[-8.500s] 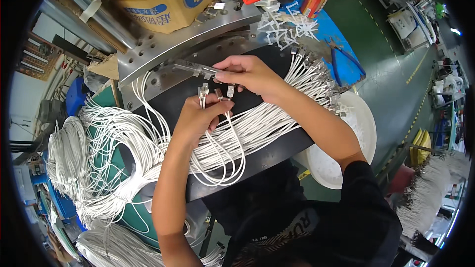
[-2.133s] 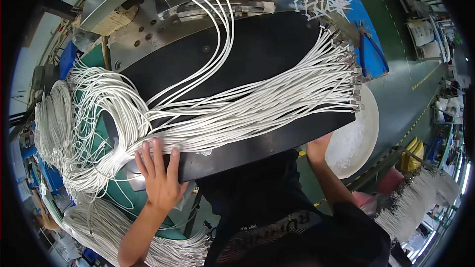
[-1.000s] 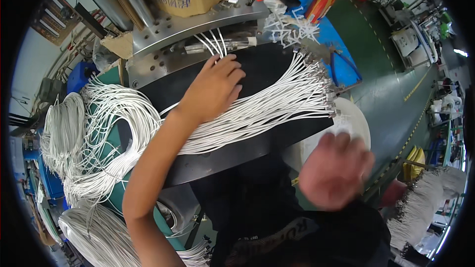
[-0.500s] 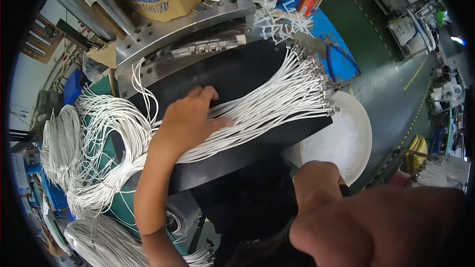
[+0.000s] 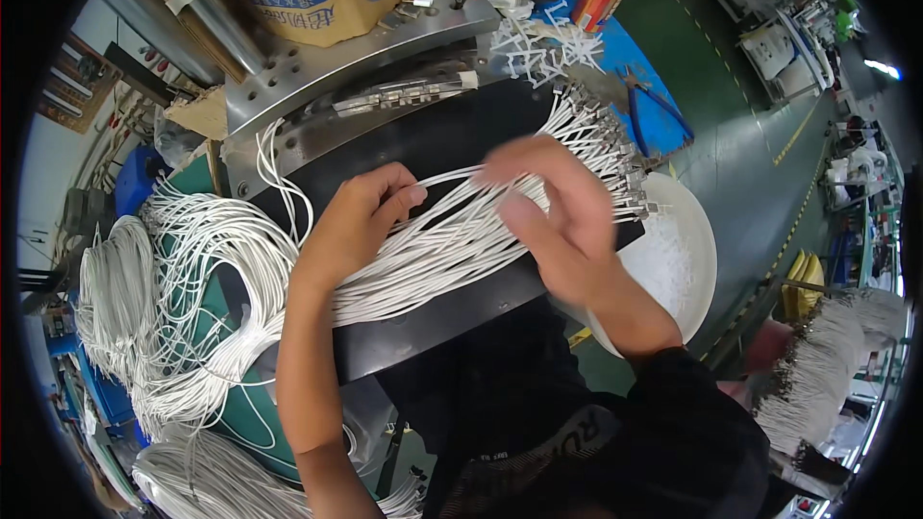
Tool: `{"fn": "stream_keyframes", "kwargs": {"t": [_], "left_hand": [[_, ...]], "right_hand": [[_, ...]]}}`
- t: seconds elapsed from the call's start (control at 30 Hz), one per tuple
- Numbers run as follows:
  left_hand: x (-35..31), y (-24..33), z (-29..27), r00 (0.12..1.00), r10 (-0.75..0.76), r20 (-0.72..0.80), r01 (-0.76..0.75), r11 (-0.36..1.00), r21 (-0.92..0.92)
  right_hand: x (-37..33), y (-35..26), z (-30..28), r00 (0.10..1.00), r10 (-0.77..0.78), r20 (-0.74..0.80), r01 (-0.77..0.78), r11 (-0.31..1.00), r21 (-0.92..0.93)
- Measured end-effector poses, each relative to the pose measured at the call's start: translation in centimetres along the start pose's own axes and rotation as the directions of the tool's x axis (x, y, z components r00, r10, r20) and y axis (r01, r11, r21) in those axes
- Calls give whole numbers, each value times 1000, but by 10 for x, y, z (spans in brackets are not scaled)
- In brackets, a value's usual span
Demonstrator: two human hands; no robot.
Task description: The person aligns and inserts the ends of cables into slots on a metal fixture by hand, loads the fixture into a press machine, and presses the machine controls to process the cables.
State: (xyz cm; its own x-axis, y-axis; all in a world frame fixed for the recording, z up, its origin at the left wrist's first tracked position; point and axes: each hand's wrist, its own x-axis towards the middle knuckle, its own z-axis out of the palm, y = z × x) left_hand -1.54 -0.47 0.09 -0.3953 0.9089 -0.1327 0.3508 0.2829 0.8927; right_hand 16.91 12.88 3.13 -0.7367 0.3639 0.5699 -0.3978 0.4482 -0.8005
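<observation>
A black work board (image 5: 452,327) carries a broad bundle of white wires (image 5: 452,240) fanned across it toward a white bowl (image 5: 687,259) — metal terminals at their far ends. The left hand (image 5: 351,226) lies flat on the bundle, fingers loosely curled; the right hand (image 5: 553,216) — blurred — hovers over the wires, grip unclear

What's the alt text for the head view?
Both bare hands, left hand and right hand, rest on a bundle of thin white wires spread across a black work board. A round white bowl sits at right.
</observation>
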Motion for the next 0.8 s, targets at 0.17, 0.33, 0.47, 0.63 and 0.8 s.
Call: {"fn": "stream_keyframes", "kwargs": {"t": [0.17,0.33,0.47,0.63,0.8], "left_hand": [[-9,8,1,993,104,61,-115,967,227],[-5,-1,0,980,196,-24,-174,913,368],[1,-4,-7,991,123,-47,-115,983,143],[-4,-5,-17,997,33,66,-12,953,-302],[-2,-10,7,996,81,41,-64,947,-315]], "right_hand": [[-3,56,-22,992,121,25,-90,849,-521],[-6,51,-15,982,181,-52,-188,928,-320],[4,68,-21,992,82,94,-22,857,-515],[18,40,-49,953,204,223,41,642,-766],[10,21,-14,963,-119,242,233,818,-526]]}}
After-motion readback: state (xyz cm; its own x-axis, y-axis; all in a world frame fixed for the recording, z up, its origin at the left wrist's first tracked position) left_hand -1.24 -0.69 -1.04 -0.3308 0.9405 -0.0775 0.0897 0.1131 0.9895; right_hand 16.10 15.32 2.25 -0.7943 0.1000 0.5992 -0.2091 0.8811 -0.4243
